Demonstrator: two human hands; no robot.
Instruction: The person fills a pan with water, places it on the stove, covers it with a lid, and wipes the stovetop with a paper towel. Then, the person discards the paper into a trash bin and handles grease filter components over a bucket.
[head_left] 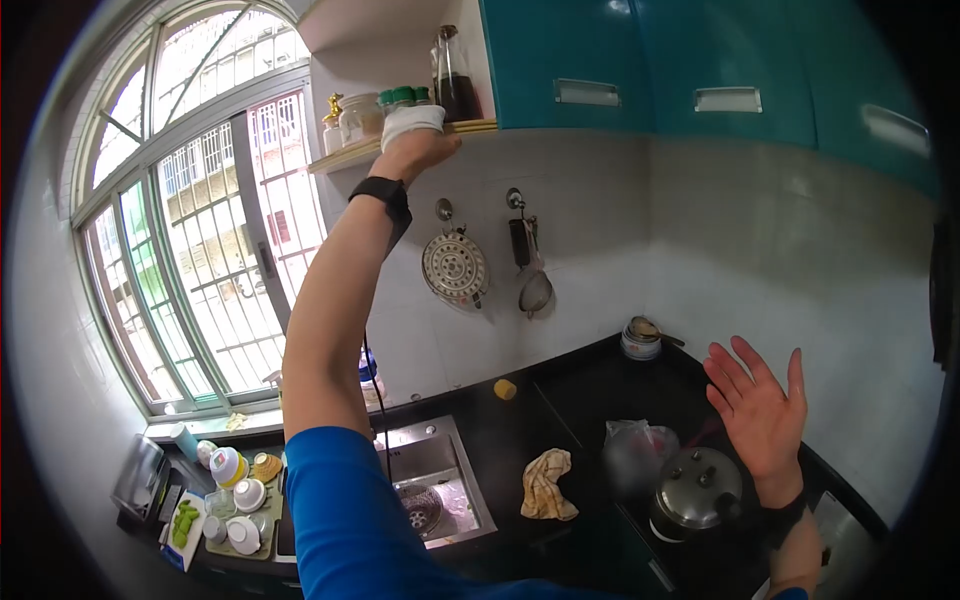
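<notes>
My left hand (418, 155) is raised to the open wall shelf, a black band on its wrist. Its fingers are mostly hidden by a white cloth-like thing (412, 121) that the hand holds at the shelf edge (350, 157). Just behind it stand several green-capped jars (403, 95); a tall glass bottle of dark liquid (456, 85) is to their right and a clear jar (358, 118) to their left. Over the right side of the counter, my right hand (758, 415) is held up with fingers spread, holding nothing. A lidded metal pot (697, 490) sits below and left of it.
Teal cabinets (570, 60) adjoin the shelf. A steamer rack (455, 266) and a strainer (535, 290) hang on the wall. Below are a sink (465, 465), a crumpled cloth (548, 485) and a clear plastic bag (638, 445). Dishes (243, 535) crowd the left counter.
</notes>
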